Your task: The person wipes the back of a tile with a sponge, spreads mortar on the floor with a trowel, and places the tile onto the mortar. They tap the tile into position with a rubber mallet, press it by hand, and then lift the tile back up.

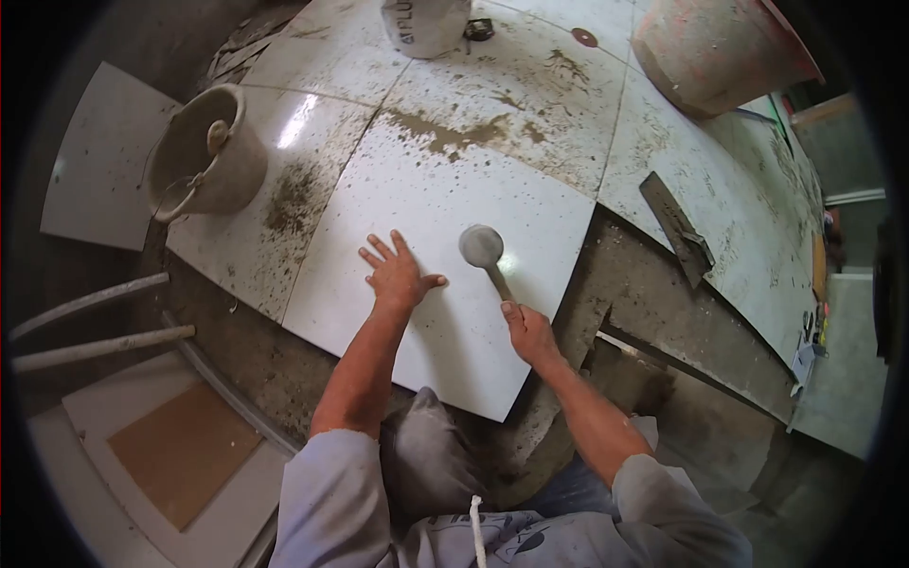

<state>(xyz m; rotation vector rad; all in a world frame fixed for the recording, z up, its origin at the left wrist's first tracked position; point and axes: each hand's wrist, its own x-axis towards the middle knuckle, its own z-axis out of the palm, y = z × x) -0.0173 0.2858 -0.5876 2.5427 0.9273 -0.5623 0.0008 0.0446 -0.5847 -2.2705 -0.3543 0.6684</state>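
My left hand [395, 277] lies flat with fingers spread on a large white floor tile [445, 341]. In my right hand [530, 333] is the handle of a rubber mallet [482, 246]. Its round grey head is over the middle of the tile, to the right of my left hand; I cannot tell whether it touches the surface. Small dark specks and a wet mortar smear [450, 133] mark the tile's far side. Other tiles adjoin it at the left and far edges, while rough mortar bed shows along its right and near edges.
A mortar-crusted bucket [210, 156] stands at left, a larger tub [715, 52] at far right. A flat trowel [677, 227] rests at the right tiles' edge. A white sack or pail [424, 26] is at the back. Pipes [104, 348] and a brown board [185, 454] lie lower left.
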